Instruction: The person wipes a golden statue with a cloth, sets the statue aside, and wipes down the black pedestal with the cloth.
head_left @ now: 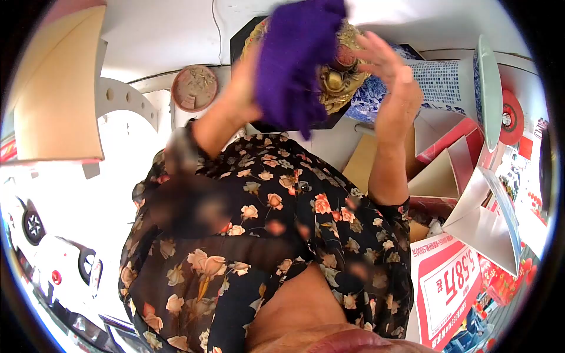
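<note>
My left hand is closed on a purple cloth, which is blurred and hangs loosely; the cloth hides most of that hand's fingers. Behind the cloth, partly covered, is a shiny gold ornament on a black angular base. My right hand is raised beside the ornament's right side, fingers spread with nothing in them. Whether its fingertips touch the ornament cannot be made out.
A blue-and-white vase with writing lies right of the ornament. A round brown plaque is at the left. Open boxes and a red-and-white price sign fill the right side. A beige panel stands at the upper left.
</note>
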A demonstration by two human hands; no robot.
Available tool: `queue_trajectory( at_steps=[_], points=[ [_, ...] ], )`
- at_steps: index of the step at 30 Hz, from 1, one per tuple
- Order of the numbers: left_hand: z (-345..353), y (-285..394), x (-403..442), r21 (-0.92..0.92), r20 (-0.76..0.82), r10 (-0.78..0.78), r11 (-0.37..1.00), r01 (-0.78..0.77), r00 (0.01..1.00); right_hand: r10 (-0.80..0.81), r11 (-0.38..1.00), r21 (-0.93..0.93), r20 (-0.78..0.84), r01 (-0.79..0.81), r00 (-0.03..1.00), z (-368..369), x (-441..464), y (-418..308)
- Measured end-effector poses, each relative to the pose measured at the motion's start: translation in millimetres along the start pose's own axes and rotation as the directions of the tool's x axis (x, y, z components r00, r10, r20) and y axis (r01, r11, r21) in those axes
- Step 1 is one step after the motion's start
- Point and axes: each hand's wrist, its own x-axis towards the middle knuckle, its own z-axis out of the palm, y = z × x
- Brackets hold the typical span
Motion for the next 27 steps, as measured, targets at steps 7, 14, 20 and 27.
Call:
queue_trajectory(
  at_steps=[7,14,20,27],
  points=[
    [-8,56,44,0.025,0.6,0.414,0.846,-0.533,0.685,-0.189,0.823,-0.563,-0.149,0.074,0.971,12,-13,81],
    [-5,10,143,0.839,0.492,-0.071,-0.229,-0.495,0.868,-0.284,0.878,-0.452,-0.221,0.16,0.933,36,-21,73],
    [-27,-21,277,0.737,0.356,-0.514,-0.358,-0.573,0.78,-0.275,0.866,-0.47,-0.163,0.17,0.948,49,-19,55],
    [-40,-27,293,0.795,0.405,-0.467,-0.245,-0.555,0.786,-0.233,0.877,-0.465,-0.199,0.117,0.952,56,-23,54]
  ],
)
